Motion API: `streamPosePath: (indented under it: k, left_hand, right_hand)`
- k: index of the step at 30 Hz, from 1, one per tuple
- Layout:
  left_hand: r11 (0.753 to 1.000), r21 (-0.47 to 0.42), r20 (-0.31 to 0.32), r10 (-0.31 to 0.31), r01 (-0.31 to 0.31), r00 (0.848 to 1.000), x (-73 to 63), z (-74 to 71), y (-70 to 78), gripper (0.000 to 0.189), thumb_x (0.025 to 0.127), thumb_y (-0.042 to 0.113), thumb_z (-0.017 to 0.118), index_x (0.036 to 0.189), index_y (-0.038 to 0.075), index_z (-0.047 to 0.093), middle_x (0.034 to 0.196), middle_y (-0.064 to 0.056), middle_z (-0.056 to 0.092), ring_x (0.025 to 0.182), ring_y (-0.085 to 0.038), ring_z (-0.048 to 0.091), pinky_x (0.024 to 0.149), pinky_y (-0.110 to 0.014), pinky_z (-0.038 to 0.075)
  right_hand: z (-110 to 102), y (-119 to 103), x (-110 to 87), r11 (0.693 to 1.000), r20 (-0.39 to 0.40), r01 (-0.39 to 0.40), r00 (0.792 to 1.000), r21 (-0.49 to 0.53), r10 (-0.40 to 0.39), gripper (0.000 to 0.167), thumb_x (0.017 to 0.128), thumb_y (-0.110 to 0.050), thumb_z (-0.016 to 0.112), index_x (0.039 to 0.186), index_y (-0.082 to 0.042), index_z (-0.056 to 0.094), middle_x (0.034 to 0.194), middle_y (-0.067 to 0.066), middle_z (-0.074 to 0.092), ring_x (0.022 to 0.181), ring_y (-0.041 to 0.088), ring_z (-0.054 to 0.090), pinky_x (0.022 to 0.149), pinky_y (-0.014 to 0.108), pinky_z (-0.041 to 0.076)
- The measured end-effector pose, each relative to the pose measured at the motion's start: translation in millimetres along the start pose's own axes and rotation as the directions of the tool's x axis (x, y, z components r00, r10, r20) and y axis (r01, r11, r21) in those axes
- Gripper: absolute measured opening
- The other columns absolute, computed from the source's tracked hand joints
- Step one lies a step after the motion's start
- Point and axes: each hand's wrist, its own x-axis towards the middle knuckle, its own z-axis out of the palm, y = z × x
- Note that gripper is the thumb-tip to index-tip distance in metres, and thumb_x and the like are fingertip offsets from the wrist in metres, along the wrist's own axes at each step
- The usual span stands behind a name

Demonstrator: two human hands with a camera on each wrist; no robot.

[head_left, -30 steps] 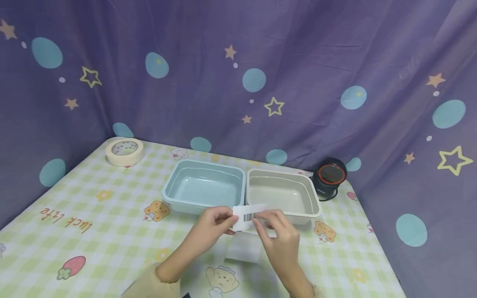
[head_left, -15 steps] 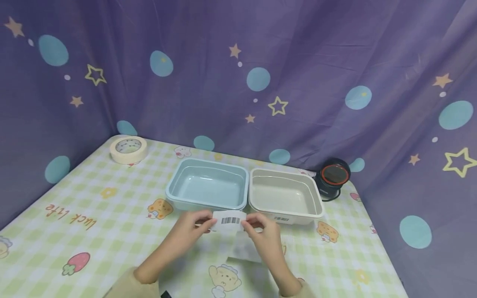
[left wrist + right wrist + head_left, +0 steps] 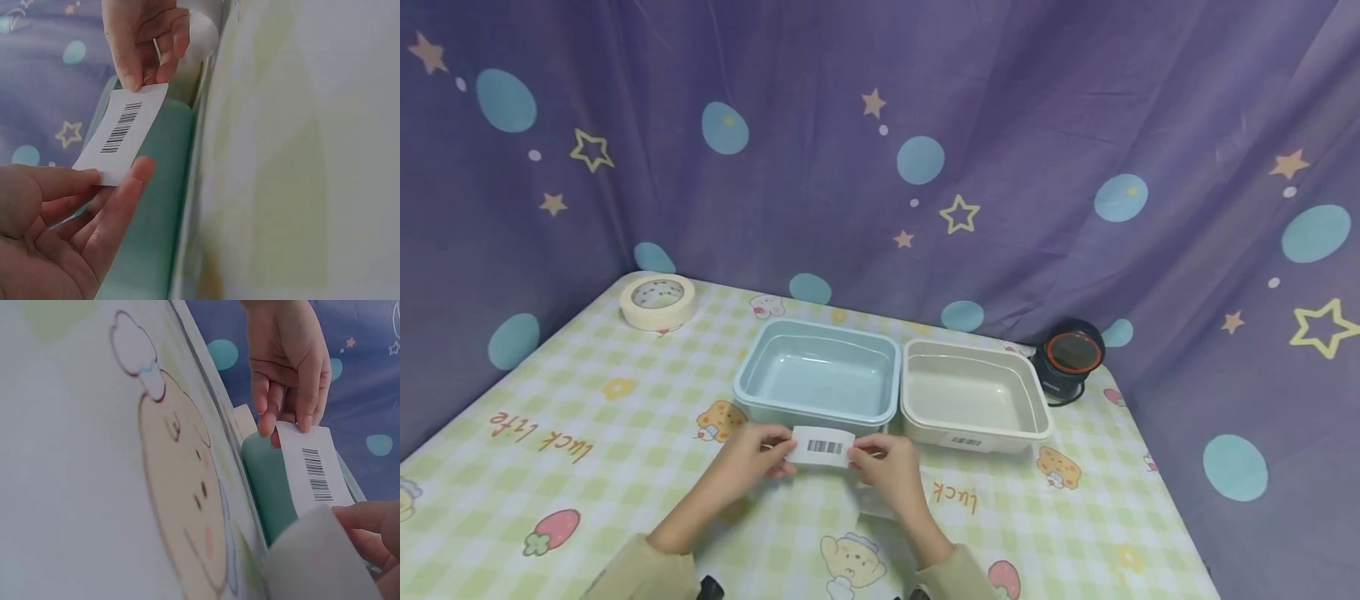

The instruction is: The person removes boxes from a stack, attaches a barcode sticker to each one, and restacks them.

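A white barcode label (image 3: 823, 447) is stretched between my two hands, in front of the near wall of the light blue bin (image 3: 817, 417). My left hand (image 3: 747, 461) pinches its left end between thumb and fingers, and my right hand (image 3: 891, 475) pinches the right end. Both wrist views show the label (image 3: 122, 128) slightly bowed, its bars facing up; whether it touches the bin I cannot tell. To the right, the off-white bin (image 3: 972, 432) bears a similar barcode label (image 3: 966, 442) on its front wall.
A whitish sheet (image 3: 880, 504) lies on the checked tablecloth (image 3: 647, 467), partly behind my right hand. A white curled piece (image 3: 319, 556) shows near that hand in its wrist view. A tape roll (image 3: 658, 303) sits back left; a black device (image 3: 1066, 358) stands beside the off-white bin.
Both hands have moved left with the label, from before the gap between the bins to before the blue bin. My right hand has shifted its grip to the label's right end.
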Motion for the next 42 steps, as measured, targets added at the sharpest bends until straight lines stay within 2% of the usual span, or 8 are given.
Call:
streamPosePath:
  k: [4,8,11,15,19,27,37,42]
  left_hand:
    - [1.000,-0.020,0.025,0.014,-0.013,1.000,4.6,-3.4,-9.6,0.015,0.094,0.005,0.059,0.088,-0.007,0.065,0.080,-0.020,0.071,0.065,-0.023,0.072,0.054,-0.025,0.059]
    - [0.999,-0.042,0.045,0.010,-0.009,0.999,7.5,-5.9,-16.9,0.015,0.094,0.004,0.058,0.086,-0.008,0.064,0.080,-0.017,0.071,0.065,-0.018,0.072,0.054,-0.024,0.060]
    - [0.999,-0.035,0.034,-0.022,0.023,0.999,8.9,-7.2,-19.4,0.014,0.094,0.003,0.057,0.088,-0.007,0.065,0.079,-0.014,0.071,0.065,-0.014,0.070,0.054,-0.024,0.060]
    - [0.997,-0.010,0.008,-0.074,0.074,0.997,10.6,-7.4,-18.5,0.014,0.094,0.004,0.058,0.093,-0.006,0.068,0.083,-0.014,0.072,0.068,-0.013,0.070,0.057,-0.022,0.059]
    - [0.997,0.004,0.002,-0.073,0.073,0.997,11.6,-7.2,-14.9,0.015,0.094,0.004,0.058,0.095,-0.007,0.069,0.087,-0.017,0.073,0.071,-0.016,0.070,0.058,-0.021,0.059]
    - [0.995,0.013,-0.023,-0.095,0.096,0.995,12.9,-8.2,-15.6,0.014,0.094,0.004,0.059,0.094,-0.005,0.070,0.088,-0.016,0.073,0.070,-0.016,0.070,0.058,-0.021,0.059]
    - [0.994,-0.033,-0.013,-0.106,0.105,0.994,12.6,-8.6,-15.1,0.018,0.095,0.003,0.057,0.103,-0.010,0.065,0.094,-0.023,0.072,0.076,-0.022,0.072,0.060,-0.024,0.061]
    - [0.987,-0.079,-0.005,-0.140,0.139,0.990,11.3,-8.2,-18.3,0.022,0.095,0.003,0.056,0.109,-0.014,0.061,0.098,-0.026,0.070,0.081,-0.026,0.073,0.063,-0.026,0.062]
  right_hand:
    - [8,1,4.2,1.000,-0.014,-0.009,1.000,-0.003,0.009,0.010,0.081,-0.004,0.073,0.089,0.003,0.074,0.082,0.018,0.073,0.067,0.017,0.070,0.052,0.022,0.059]
    - [13,1,6.1,0.999,-0.031,-0.026,0.999,-0.040,0.024,0.010,0.080,-0.006,0.074,0.089,0.000,0.075,0.084,0.014,0.074,0.068,0.011,0.067,0.053,0.019,0.058]
    - [17,1,7.8,0.997,-0.031,-0.039,0.999,-0.065,0.037,0.010,0.080,-0.009,0.075,0.088,-0.003,0.076,0.084,0.012,0.075,0.066,0.010,0.066,0.053,0.017,0.057]
    - [20,1,10.5,0.998,-0.013,-0.047,0.999,-0.046,0.046,0.011,0.081,-0.010,0.075,0.089,-0.003,0.076,0.083,0.012,0.075,0.065,0.014,0.069,0.053,0.019,0.058]
    - [21,1,12.4,0.998,-0.012,-0.053,0.999,-0.030,0.052,0.011,0.081,-0.010,0.075,0.088,-0.003,0.076,0.082,0.013,0.075,0.067,0.017,0.071,0.054,0.022,0.059]
    - [21,-1,12.6,0.998,-0.030,-0.054,0.998,-0.035,0.053,0.010,0.080,-0.009,0.075,0.087,-0.002,0.076,0.079,0.013,0.075,0.066,0.021,0.072,0.053,0.025,0.060]
    - [24,-2,15.4,0.996,-0.075,-0.086,0.994,-0.019,0.085,0.011,0.081,-0.012,0.075,0.089,-0.003,0.076,0.080,0.013,0.075,0.063,0.018,0.071,0.051,0.022,0.058]
    - [28,0,15.5,0.996,-0.081,-0.084,0.993,0.009,0.084,0.011,0.082,-0.010,0.074,0.090,-0.001,0.075,0.081,0.014,0.075,0.067,0.018,0.072,0.053,0.023,0.059]
